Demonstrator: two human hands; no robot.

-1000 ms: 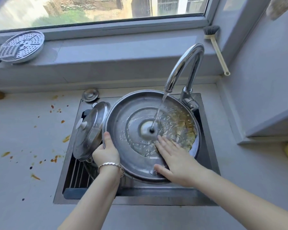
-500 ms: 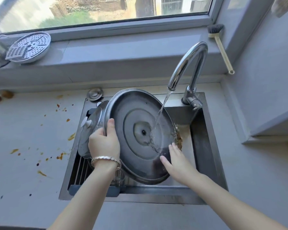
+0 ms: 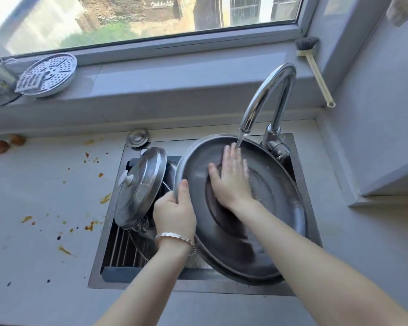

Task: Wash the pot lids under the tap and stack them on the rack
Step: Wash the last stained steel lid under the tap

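Stainless-steel, the large round pot lid (image 3: 285,208) tilts over the sink's (image 3: 210,290) right half under the running chrome tap (image 3: 269,90), left hand (image 3: 174,212) curled round its rim, right hand (image 3: 231,182) pressed flat, fingers spread, best rubbing wherever water lands.

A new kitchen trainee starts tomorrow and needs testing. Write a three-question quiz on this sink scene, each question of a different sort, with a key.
1. True or false: the left hand grips the rim of the large lid.
2. Choose one: the right hand is A) spread flat on the large lid's face, B) curled into a fist, C) held clear of the lid.
3. Fill the gap: the smaller lid with the white knob stands tilted on the ____, left of the large lid.

Key: 1 true. 2 A. 3 rack.
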